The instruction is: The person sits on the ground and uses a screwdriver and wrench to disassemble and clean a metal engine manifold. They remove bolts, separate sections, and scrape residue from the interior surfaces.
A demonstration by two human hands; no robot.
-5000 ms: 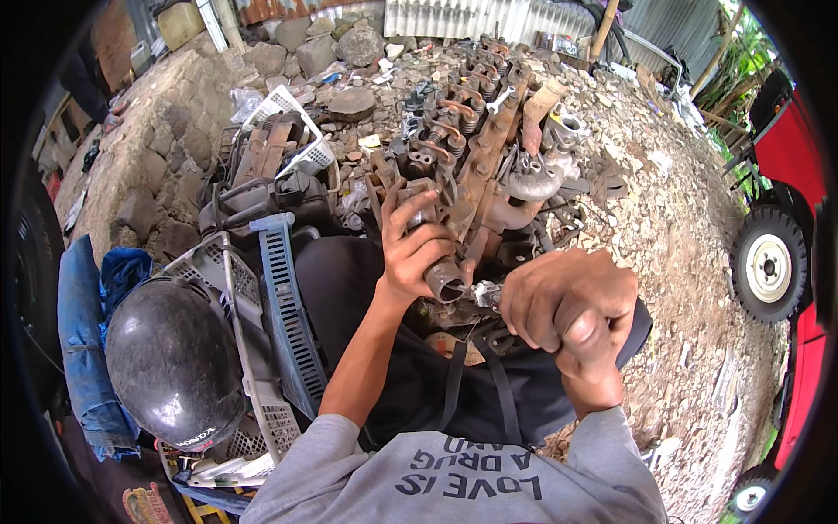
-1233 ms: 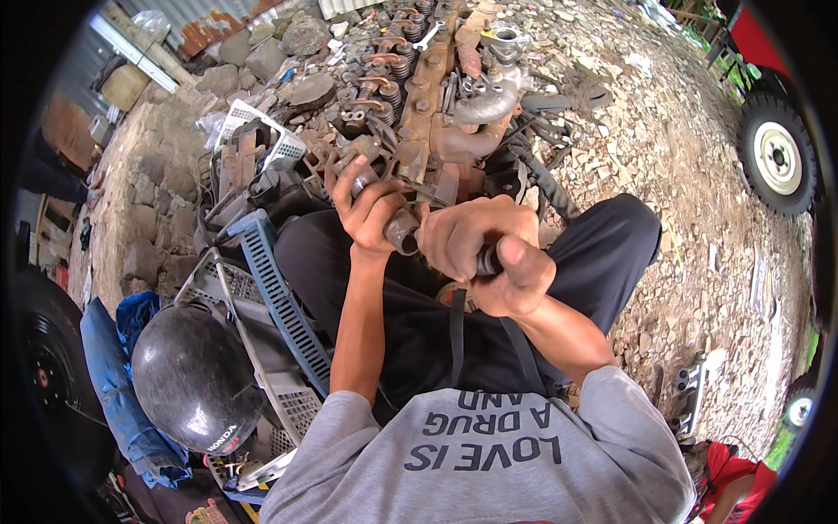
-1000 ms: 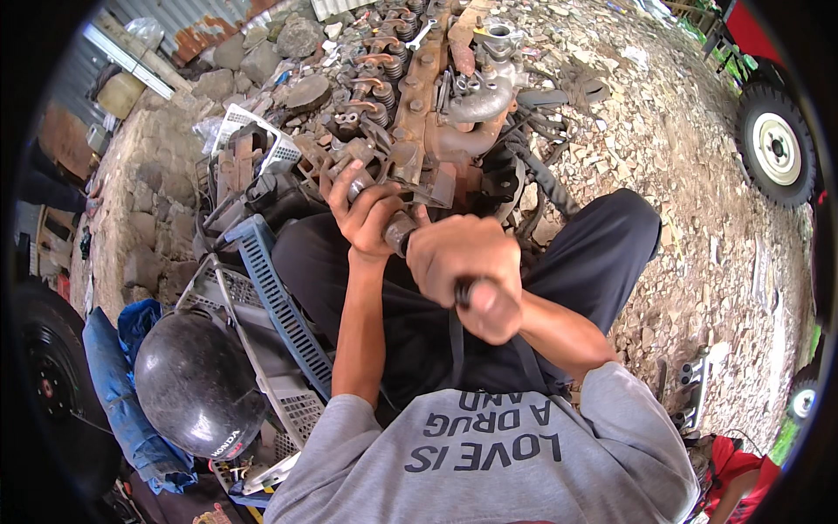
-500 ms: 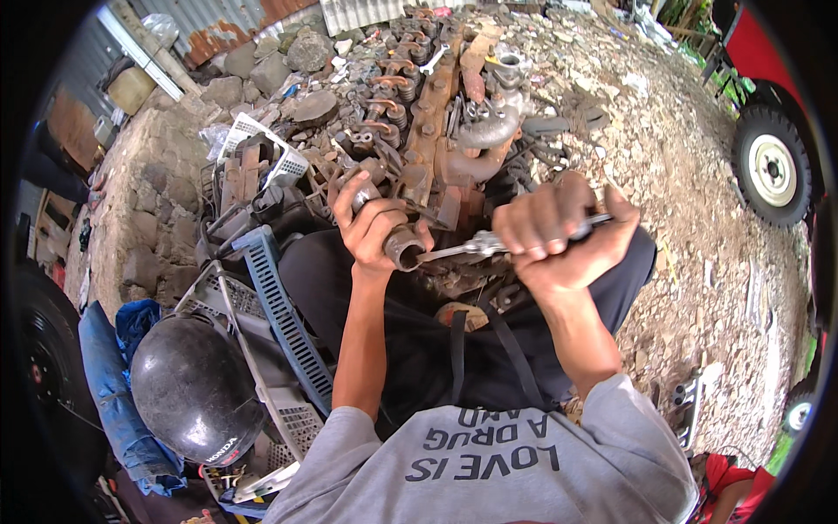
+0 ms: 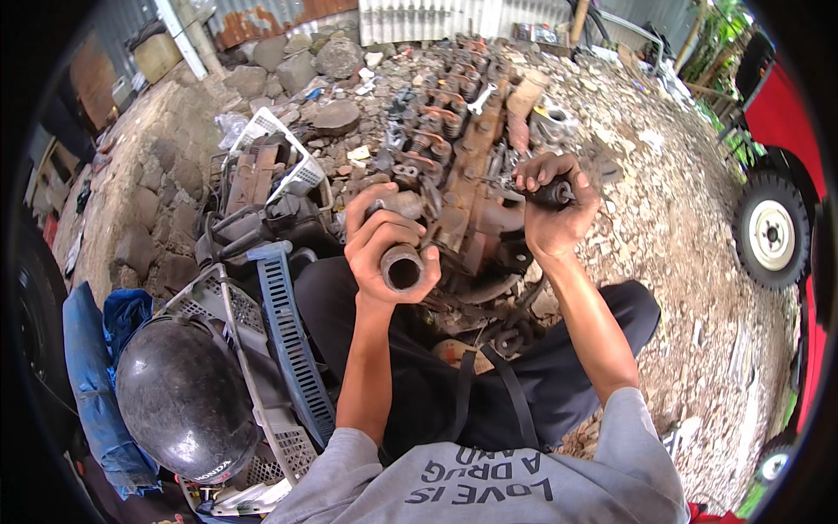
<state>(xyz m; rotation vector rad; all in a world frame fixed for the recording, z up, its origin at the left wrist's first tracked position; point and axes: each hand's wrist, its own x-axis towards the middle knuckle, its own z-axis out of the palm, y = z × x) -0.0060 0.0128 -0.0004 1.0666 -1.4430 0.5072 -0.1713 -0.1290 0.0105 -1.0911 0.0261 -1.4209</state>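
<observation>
My left hand (image 5: 388,236) is shut on a dirty, hollow metal tube (image 5: 403,272), its round open end facing up toward me. My right hand (image 5: 559,205), up and to the right and apart from it, grips a tool with a dark handle (image 5: 552,190); its working end is hard to make out against the parts behind. Beyond both hands lies a rusty engine head (image 5: 476,157) with rows of valve springs (image 5: 436,122), a silver wrench (image 5: 483,98) resting across its top and a grey manifold casting (image 5: 554,125) at its right.
A black helmet (image 5: 183,393), blue tarp (image 5: 105,384) and blue-grey plastic grate (image 5: 288,349) sit left of my crossed legs (image 5: 602,341). Behind them are a white crate (image 5: 292,153) and stone ledge (image 5: 148,218). Rubble (image 5: 681,349) covers the ground; a red vehicle's wheel (image 5: 768,234) is far right.
Half a second ago a metal shaft from my right hand reached the tube's mouth; that hand has since lifted away up and right. The tube's opening has turned more toward me.
</observation>
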